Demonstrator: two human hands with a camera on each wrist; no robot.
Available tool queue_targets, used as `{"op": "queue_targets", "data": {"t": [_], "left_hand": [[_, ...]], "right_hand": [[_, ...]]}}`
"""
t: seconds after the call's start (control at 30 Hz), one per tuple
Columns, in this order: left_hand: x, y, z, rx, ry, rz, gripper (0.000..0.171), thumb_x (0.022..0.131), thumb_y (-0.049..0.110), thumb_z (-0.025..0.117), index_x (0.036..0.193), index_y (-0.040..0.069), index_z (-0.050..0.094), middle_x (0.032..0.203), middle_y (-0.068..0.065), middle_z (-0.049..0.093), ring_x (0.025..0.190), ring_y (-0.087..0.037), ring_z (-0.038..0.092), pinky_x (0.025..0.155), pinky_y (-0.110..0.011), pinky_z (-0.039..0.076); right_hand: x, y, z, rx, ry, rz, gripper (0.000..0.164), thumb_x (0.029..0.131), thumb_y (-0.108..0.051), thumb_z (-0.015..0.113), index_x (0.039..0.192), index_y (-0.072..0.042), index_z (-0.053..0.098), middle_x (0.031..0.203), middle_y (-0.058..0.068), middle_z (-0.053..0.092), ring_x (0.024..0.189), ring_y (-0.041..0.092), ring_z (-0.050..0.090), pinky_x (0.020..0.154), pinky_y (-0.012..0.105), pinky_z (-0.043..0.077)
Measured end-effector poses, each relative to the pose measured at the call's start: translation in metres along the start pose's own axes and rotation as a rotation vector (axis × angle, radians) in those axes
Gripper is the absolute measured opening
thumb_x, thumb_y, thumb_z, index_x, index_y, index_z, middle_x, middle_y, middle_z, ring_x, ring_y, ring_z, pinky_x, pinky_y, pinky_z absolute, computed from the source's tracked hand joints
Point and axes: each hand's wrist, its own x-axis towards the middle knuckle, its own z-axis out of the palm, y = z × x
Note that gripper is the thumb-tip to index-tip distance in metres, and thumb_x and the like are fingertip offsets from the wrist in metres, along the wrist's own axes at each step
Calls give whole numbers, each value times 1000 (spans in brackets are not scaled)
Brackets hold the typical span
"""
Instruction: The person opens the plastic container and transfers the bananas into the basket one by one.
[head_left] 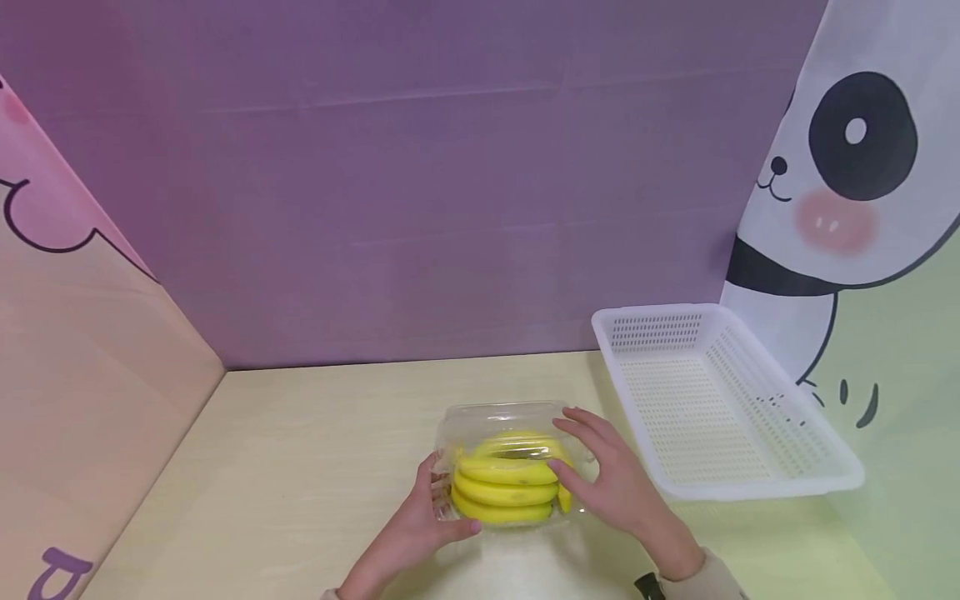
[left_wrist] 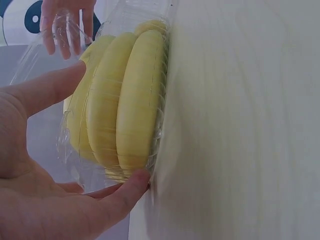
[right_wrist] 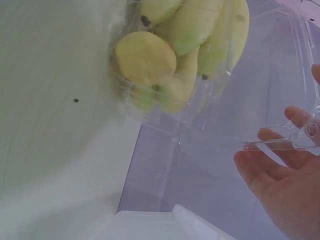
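Note:
A clear plastic clamshell container point(head_left: 459, 421) with several yellow bananas point(head_left: 504, 495) inside is on the table in the head view. My left hand point(head_left: 416, 518) grips its left side, thumb at the front lower edge and fingers along the side. In the left wrist view, the thumb and fingers lie around the container's near end. My right hand point(head_left: 611, 475) is at the right side, its fingers spread against the lid point(right_wrist: 260, 95). That lid stands raised in the right wrist view, with fingertips point(right_wrist: 247, 160) at its corner. A rounded yellow piece point(right_wrist: 145, 57) lies among the bananas.
A white perforated plastic basket point(head_left: 697, 408) stands to the right of the container on the pale wooden table point(head_left: 300, 450). A purple backdrop point(head_left: 412, 208) rises behind. Printed side panels flank the table, a panda point(head_left: 862, 225) on the right one.

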Motion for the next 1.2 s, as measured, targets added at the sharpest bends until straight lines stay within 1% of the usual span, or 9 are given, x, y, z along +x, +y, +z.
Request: {"op": "queue_targets", "data": {"t": [0.1, 0.33, 0.43, 0.63, 0.73, 0.83, 1.03, 1.13, 1.2], "left_hand": [[0, 0, 0, -7, 0, 2, 115, 80, 19, 89, 159, 2, 6, 150, -33, 35, 134, -52, 43, 106, -61, 42], [0, 1, 0, 10, -2, -11, 113, 79, 24, 89, 155, -3, 10, 152, -33, 34, 136, -51, 42, 106, -61, 42], [-1, 0, 0, 6, -3, -9, 115, 79, 24, 89, 157, -1, 8, 152, -32, 33, 135, -51, 43, 106, -61, 42], [-1, -1, 0, -6, -3, 6, 116, 79, 21, 89, 159, 3, 7, 153, -32, 32, 135, -51, 43, 106, -61, 42], [0, -1, 1, -13, 0, 6, 115, 79, 18, 89, 159, 4, 7, 152, -32, 32, 135, -52, 42, 106, -61, 42], [0, -1, 1, -17, 3, 2, 115, 79, 17, 89, 159, 5, 7, 153, -32, 32, 135, -51, 42, 106, -61, 42], [0, -1, 0, -25, 2, 1, 115, 79, 16, 89, 159, 4, 7, 152, -32, 32, 135, -51, 42, 106, -61, 42], [0, 0, 0, -29, -5, 0, 115, 79, 17, 89, 159, 4, 7, 152, -32, 31, 135, -52, 42, 106, -61, 42], [0, 0, 0, -29, -10, -2, 115, 80, 19, 89, 159, 4, 7, 153, -32, 31, 136, -52, 41, 106, -61, 41]], "right_hand": [[3, -1, 0, 25, 5, 12, 49, 84, -20, 81, 130, -9, 67, 141, 12, 59, 130, 33, 55, 101, 53, 49], [8, -1, 0, 91, -3, 38, 48, 86, -20, 79, 131, -9, 66, 141, 11, 59, 132, 32, 54, 104, 53, 46], [12, 0, 1, 118, 9, 36, 47, 87, -18, 78, 131, -8, 66, 139, 10, 60, 131, 31, 55, 103, 53, 46], [18, 4, 3, 161, 48, 7, 42, 87, -12, 77, 128, -6, 67, 134, 14, 64, 127, 33, 57, 100, 53, 48], [20, 5, 3, 175, 57, 15, 42, 87, -11, 77, 127, -5, 68, 132, 14, 65, 126, 33, 58, 100, 52, 49], [22, 5, 3, 187, 67, 28, 42, 87, -10, 77, 127, -5, 68, 131, 12, 66, 124, 32, 60, 101, 48, 49], [25, 6, 3, 219, 91, 54, 42, 86, -7, 77, 126, -3, 68, 129, 8, 68, 119, 30, 62, 99, 34, 50], [27, 5, 2, 233, 103, 62, 41, 86, -5, 77, 126, -2, 67, 127, 9, 69, 111, 27, 63, 95, 28, 49], [28, 5, 2, 241, 113, 67, 40, 86, -4, 76, 126, -1, 67, 126, 9, 69, 105, 25, 62, 92, 28, 49]]}}
